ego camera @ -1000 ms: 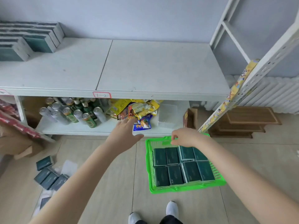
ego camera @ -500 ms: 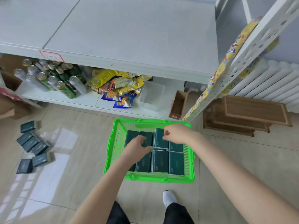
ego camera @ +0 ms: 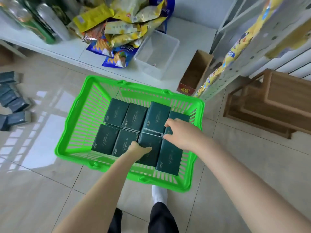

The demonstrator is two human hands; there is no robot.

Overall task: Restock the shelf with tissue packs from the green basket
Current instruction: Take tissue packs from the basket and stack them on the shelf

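The green basket (ego camera: 74, 125) stands on the tiled floor below me, filled with several dark green tissue packs (ego camera: 116, 112) in two rows. My left hand (ego camera: 138, 149) grips the near left edge of the near-row pack (ego camera: 149, 145) third from the left. My right hand (ego camera: 180, 133) reaches down at the right end of the basket, fingers curled on the far-row pack (ego camera: 179, 116) at the right. The white lower shelf (ego camera: 30, 41) runs along the top of the view.
On the lower shelf lie cans (ego camera: 45, 22), snack bags (ego camera: 117, 27), a clear plastic bin (ego camera: 156, 54) and a small cardboard box (ego camera: 195, 73). More tissue packs (ego camera: 11, 101) lie loose on the floor at the left. Wooden frames (ego camera: 269, 101) and a perforated shelf post (ego camera: 244, 54) stand at the right.
My view has tilted down and come closer to the basket. Both hands have sunk onto the packs; the left shifted right to the third near-row pack, the right moved to the right end.
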